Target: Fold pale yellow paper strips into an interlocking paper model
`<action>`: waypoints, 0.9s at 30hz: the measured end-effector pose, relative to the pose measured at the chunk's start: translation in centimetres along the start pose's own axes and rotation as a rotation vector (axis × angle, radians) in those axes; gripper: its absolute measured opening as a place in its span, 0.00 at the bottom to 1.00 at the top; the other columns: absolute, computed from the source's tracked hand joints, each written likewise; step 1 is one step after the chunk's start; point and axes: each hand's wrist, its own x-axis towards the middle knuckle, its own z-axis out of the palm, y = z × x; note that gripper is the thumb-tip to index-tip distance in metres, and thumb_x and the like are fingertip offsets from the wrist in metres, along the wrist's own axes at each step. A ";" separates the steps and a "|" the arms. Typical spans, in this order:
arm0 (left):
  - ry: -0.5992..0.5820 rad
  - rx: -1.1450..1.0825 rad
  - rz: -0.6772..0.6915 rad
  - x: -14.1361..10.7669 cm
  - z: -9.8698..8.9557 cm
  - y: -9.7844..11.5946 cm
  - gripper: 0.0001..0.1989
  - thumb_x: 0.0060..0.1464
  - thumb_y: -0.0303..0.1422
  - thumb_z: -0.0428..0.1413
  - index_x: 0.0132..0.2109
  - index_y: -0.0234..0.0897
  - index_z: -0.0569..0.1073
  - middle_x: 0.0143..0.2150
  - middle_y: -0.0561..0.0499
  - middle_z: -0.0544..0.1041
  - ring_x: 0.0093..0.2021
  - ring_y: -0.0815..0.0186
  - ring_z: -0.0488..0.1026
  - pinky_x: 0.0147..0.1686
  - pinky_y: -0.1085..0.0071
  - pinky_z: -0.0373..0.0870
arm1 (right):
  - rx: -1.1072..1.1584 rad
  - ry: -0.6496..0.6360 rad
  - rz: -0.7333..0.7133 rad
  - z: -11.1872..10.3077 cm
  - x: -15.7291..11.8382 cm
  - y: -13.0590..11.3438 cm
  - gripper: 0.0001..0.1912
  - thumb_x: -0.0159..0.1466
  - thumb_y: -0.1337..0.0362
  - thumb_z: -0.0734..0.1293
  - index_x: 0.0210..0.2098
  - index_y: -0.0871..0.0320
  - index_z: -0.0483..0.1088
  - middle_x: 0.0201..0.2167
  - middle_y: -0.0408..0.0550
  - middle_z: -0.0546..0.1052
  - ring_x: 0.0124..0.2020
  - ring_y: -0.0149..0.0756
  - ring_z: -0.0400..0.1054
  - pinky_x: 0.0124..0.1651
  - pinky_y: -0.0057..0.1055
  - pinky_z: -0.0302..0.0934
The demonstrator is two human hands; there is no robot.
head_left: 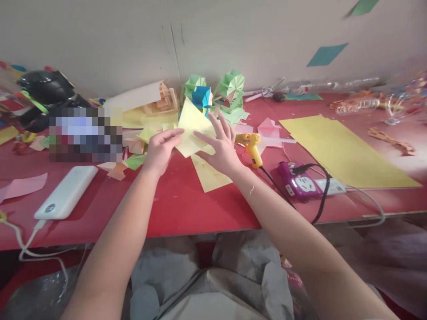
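Observation:
A pale yellow square of paper [193, 130] is held up over the red table, one corner pointing up. My left hand [163, 149] pinches its left edge between thumb and fingers. On the paper's right side rests my right hand [220, 144], fingers spread, with the thumb and index finger touching the surface. Beneath lies another yellow sheet [211, 175], partly hidden by my right hand. Behind the paper stand a blue folded paper piece [201, 96] and green pleated paper shapes [232, 84].
A yellow glue gun [253, 149] and a purple power socket [298, 182] with cables sit right of my hands. Large yellow sheets [343, 151] lie farther right. A white power bank [66, 192] is at the left, with paper scraps [135, 161] nearer the middle.

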 end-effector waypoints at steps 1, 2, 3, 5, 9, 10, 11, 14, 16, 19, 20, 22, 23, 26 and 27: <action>-0.060 -0.004 -0.028 -0.2 0.0 0.1 0.17 0.51 0.37 0.64 0.46 0.35 0.81 0.44 0.44 0.82 0.45 0.55 0.80 0.44 0.60 0.79 | -0.018 0.003 0.002 0.1 0.0 0.0 0.19 0.65 0.56 0.70 0.56 0.42 0.75 0.73 0.42 0.56 0.76 0.62 0.37 0.71 0.71 0.35; -0.117 -0.016 -0.044 -0.3 0.0 0.3 0.17 0.52 0.39 0.64 0.47 0.35 0.81 0.44 0.44 0.82 0.44 0.56 0.80 0.45 0.60 0.79 | -0.023 0.005 0.009 0.0 0.0 0.0 0.14 0.65 0.54 0.70 0.50 0.44 0.78 0.71 0.42 0.60 0.76 0.62 0.39 0.71 0.72 0.32; -0.167 -0.031 -0.046 -0.4 0.0 0.4 0.18 0.53 0.41 0.64 0.47 0.35 0.81 0.44 0.44 0.82 0.44 0.56 0.81 0.45 0.60 0.79 | -0.016 0.003 0.017 0.0 0.1 0.0 0.10 0.66 0.53 0.70 0.44 0.46 0.80 0.69 0.43 0.65 0.75 0.62 0.42 0.71 0.72 0.30; -0.235 -0.044 -0.021 -0.5 -0.1 0.5 0.19 0.57 0.44 0.62 0.50 0.36 0.81 0.47 0.43 0.82 0.45 0.57 0.81 0.46 0.62 0.78 | 0.040 -0.014 0.024 -0.3 0.3 -0.2 0.12 0.68 0.52 0.68 0.36 0.50 0.79 0.62 0.47 0.73 0.72 0.60 0.51 0.71 0.72 0.32; -0.286 0.002 0.056 -0.6 -0.1 0.5 0.25 0.58 0.45 0.62 0.60 0.43 0.75 0.53 0.45 0.80 0.54 0.55 0.78 0.51 0.63 0.76 | 0.327 -0.098 0.028 -1.1 0.6 -0.8 0.13 0.71 0.55 0.63 0.40 0.54 0.76 0.47 0.52 0.81 0.54 0.48 0.72 0.60 0.54 0.63; -0.291 0.007 0.068 -0.7 0.0 0.4 0.28 0.56 0.44 0.64 0.62 0.45 0.73 0.53 0.45 0.80 0.56 0.54 0.77 0.53 0.62 0.75 | 0.382 -0.101 0.054 -1.2 0.7 -1.0 0.13 0.71 0.55 0.63 0.40 0.55 0.75 0.44 0.53 0.81 0.49 0.45 0.74 0.54 0.47 0.67; -0.291 0.012 0.080 -0.8 0.2 0.3 0.30 0.55 0.44 0.65 0.63 0.46 0.71 0.54 0.45 0.80 0.58 0.54 0.76 0.55 0.60 0.74 | 0.417 -0.100 0.083 -1.3 0.7 -1.2 0.13 0.70 0.55 0.63 0.40 0.56 0.75 0.41 0.52 0.81 0.45 0.43 0.74 0.49 0.42 0.69; -0.287 0.068 0.123 -1.0 0.8 0.2 0.33 0.51 0.42 0.68 0.62 0.46 0.71 0.57 0.45 0.78 0.60 0.52 0.74 0.57 0.58 0.74 | 0.442 -0.084 0.125 -1.3 0.6 -1.6 0.11 0.67 0.56 0.66 0.42 0.56 0.74 0.39 0.51 0.80 0.41 0.40 0.73 0.43 0.36 0.70; -0.290 0.116 0.163 -1.2 1.1 0.2 0.30 0.52 0.43 0.67 0.60 0.45 0.73 0.59 0.44 0.77 0.60 0.52 0.74 0.56 0.59 0.74 | 0.466 -0.111 0.101 -1.2 0.5 -1.9 0.13 0.67 0.56 0.65 0.48 0.56 0.73 0.45 0.51 0.80 0.45 0.40 0.74 0.46 0.36 0.70; -0.273 0.164 0.213 -1.4 1.3 0.3 0.25 0.54 0.44 0.66 0.58 0.43 0.74 0.58 0.44 0.77 0.60 0.52 0.74 0.53 0.62 0.75 | 0.515 -0.156 0.067 -1.2 0.4 -2.2 0.18 0.70 0.56 0.63 0.56 0.54 0.71 0.54 0.52 0.79 0.51 0.41 0.74 0.49 0.37 0.70; -0.254 0.174 0.225 -1.4 1.3 0.4 0.24 0.55 0.45 0.65 0.57 0.43 0.75 0.57 0.44 0.78 0.58 0.53 0.75 0.52 0.63 0.75 | 0.521 -0.158 0.064 -1.2 0.3 -2.3 0.20 0.70 0.55 0.62 0.58 0.53 0.70 0.55 0.52 0.78 0.52 0.41 0.74 0.49 0.37 0.70; -0.201 0.190 0.247 -1.3 1.3 0.5 0.21 0.56 0.46 0.64 0.54 0.42 0.76 0.52 0.45 0.80 0.53 0.55 0.78 0.49 0.64 0.75 | 0.515 -0.142 0.069 -1.3 0.3 -2.4 0.23 0.70 0.52 0.63 0.60 0.53 0.69 0.55 0.52 0.78 0.52 0.42 0.74 0.48 0.37 0.71; -0.165 0.197 0.259 -1.3 1.3 0.5 0.20 0.57 0.47 0.63 0.52 0.42 0.76 0.49 0.45 0.80 0.51 0.56 0.78 0.49 0.64 0.75 | 0.510 -0.130 0.068 -1.4 0.3 -2.4 0.24 0.69 0.50 0.65 0.61 0.53 0.69 0.55 0.52 0.78 0.52 0.43 0.73 0.48 0.38 0.71; -0.046 0.197 0.299 -0.9 1.0 0.4 0.18 0.59 0.48 0.61 0.49 0.41 0.76 0.47 0.46 0.81 0.49 0.58 0.78 0.49 0.65 0.74 | 0.463 -0.057 0.031 -1.6 0.5 -2.3 0.31 0.64 0.44 0.69 0.61 0.52 0.70 0.57 0.55 0.75 0.56 0.46 0.71 0.53 0.42 0.70; -0.009 0.189 0.309 -0.8 0.9 0.4 0.18 0.60 0.47 0.60 0.49 0.41 0.75 0.46 0.46 0.81 0.49 0.58 0.78 0.49 0.65 0.74 | 0.423 -0.022 0.014 -1.7 0.6 -2.2 0.32 0.62 0.43 0.71 0.61 0.51 0.70 0.59 0.56 0.74 0.59 0.48 0.69 0.57 0.45 0.68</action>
